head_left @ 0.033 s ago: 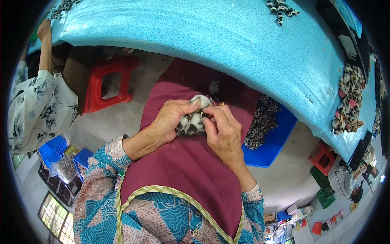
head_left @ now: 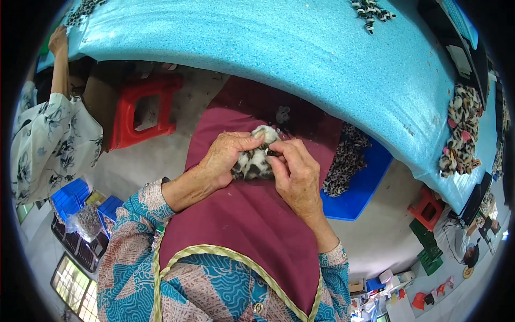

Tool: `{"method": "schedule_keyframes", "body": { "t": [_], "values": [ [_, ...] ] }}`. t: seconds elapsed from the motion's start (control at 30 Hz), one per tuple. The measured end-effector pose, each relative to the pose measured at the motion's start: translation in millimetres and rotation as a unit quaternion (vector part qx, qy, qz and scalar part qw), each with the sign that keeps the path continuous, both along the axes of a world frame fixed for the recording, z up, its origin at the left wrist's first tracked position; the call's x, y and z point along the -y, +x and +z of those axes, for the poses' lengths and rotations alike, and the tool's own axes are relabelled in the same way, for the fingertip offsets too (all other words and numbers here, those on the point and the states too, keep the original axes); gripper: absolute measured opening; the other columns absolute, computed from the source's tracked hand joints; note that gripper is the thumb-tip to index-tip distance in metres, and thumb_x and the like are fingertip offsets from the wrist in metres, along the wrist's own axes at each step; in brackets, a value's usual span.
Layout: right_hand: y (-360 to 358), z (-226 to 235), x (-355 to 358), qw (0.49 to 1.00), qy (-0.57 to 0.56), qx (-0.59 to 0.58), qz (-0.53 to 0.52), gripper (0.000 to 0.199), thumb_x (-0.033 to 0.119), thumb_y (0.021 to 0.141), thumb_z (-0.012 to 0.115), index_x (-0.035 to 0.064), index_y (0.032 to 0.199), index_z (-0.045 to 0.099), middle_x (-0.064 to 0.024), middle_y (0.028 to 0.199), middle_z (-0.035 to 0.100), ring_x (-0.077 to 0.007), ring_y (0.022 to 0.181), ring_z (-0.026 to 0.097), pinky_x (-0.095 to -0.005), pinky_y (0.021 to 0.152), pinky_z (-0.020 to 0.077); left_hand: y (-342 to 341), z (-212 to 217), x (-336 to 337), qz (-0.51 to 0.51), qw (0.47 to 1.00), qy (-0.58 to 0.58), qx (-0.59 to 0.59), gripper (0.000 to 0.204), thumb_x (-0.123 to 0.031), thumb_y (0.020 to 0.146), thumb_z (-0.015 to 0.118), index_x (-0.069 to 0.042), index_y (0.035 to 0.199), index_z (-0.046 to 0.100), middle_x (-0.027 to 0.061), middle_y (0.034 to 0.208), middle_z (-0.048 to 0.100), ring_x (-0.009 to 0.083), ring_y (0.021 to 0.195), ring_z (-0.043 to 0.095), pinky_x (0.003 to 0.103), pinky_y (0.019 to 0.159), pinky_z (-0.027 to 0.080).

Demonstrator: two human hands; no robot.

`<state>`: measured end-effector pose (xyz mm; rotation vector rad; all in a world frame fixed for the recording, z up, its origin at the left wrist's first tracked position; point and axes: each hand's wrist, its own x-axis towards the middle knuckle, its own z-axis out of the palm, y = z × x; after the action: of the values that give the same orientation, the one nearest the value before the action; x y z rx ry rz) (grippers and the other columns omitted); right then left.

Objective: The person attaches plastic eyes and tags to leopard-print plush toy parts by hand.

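A small furry plush piece [head_left: 256, 163], white with black-grey patches, is held over the lap of my maroon apron [head_left: 241, 214]. My left hand [head_left: 224, 156] grips it from the left, with the thumb pressed across its upper part. From the right, my right hand [head_left: 295, 170] meets the plush with thumb and forefinger pinched together. A tiny dark and white bit shows at those fingertips, too small to name. The lower side of the plush, beneath my hands, is hidden.
Ahead stretches a blue-covered table [head_left: 257, 48] with a cluster of small black-and-white pieces [head_left: 372, 13] and a pile of spotted plush [head_left: 462, 131]. Right of my lap, a blue bin [head_left: 367, 185] holds mottled fabric pieces. A red stool [head_left: 120, 121] and a co-worker's sleeve [head_left: 59, 134] are left.
My right thumb and fingertips have shifted very slightly at the plush. The left hand keeps the same hold.
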<state>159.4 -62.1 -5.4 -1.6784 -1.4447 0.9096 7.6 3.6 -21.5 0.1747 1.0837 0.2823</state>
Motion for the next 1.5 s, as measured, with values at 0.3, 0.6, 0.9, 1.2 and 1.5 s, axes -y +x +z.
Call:
{"method": "schedule_keyframes", "body": {
  "t": [0.3, 0.6, 0.9, 1.2, 1.5],
  "values": [
    [7, 3, 8, 0.997, 0.002, -0.076, -0.022, 0.02, -0.007, 0.068, 0.066, -0.0001, 0.084, 0.056, -0.0114, 0.091, 0.06, -0.0205, 0.069, 0.062, -0.028, 0.057, 0.0506, 1, -1, -5, -0.034, 0.998, -0.04, 0.044, 0.028, -0.025, 0.089, 0.056, -0.001, 0.102, 0.061, 0.0064, 0.093, 0.064, 0.0157, 0.081, 0.063, 0.029, 0.073, 0.051],
    [8, -13, 20, 0.924, -0.06, -0.36, -0.113, 0.022, -0.009, 0.068, 0.068, -0.0021, 0.082, 0.054, -0.0083, 0.094, 0.06, -0.0103, 0.078, 0.059, -0.0215, 0.064, 0.0513, 2, 3, -8, -0.041, 0.997, -0.038, 0.055, 0.029, -0.024, 0.089, 0.056, 0.001, 0.103, 0.06, 0.008, 0.094, 0.064, 0.0164, 0.083, 0.063, 0.03, 0.075, 0.051],
    [11, -19, 27, 0.905, -0.048, -0.41, -0.105, 0.021, -0.01, 0.071, 0.066, -0.0037, 0.091, 0.061, -0.0057, 0.088, 0.06, -0.0088, 0.08, 0.059, -0.0196, 0.067, 0.0506, -1, 4, -2, -0.045, 0.996, -0.033, 0.07, 0.03, -0.023, 0.089, 0.056, 0.002, 0.104, 0.06, 0.0093, 0.095, 0.064, 0.017, 0.084, 0.064, 0.031, 0.076, 0.052],
    [29, -17, 31, 0.909, 0.031, -0.377, -0.174, 0.016, -0.009, 0.075, 0.06, -0.0027, 0.09, 0.058, -0.0141, 0.098, 0.062, -0.0139, 0.084, 0.06, -0.026, 0.075, 0.0506, -5, 11, -1, -0.072, 0.991, -0.05, 0.105, 0.03, -0.022, 0.088, 0.058, 0.002, 0.106, 0.059, 0.0102, 0.099, 0.065, 0.0174, 0.088, 0.064, 0.031, 0.079, 0.052],
    [3, -17, 13, 0.967, -0.058, -0.239, -0.067, 0.014, -0.003, 0.081, 0.06, 0.0006, 0.094, 0.056, -0.0031, 0.082, 0.059, -0.0072, 0.071, 0.056, -0.02, 0.062, 0.0462, -15, -2, 9, -0.161, 0.977, -0.024, 0.138, 0.032, -0.002, 0.078, 0.062, 0.002, 0.109, 0.058, 0.0084, 0.096, 0.065, 0.0146, 0.087, 0.063, 0.027, 0.079, 0.05]
  ]
}}
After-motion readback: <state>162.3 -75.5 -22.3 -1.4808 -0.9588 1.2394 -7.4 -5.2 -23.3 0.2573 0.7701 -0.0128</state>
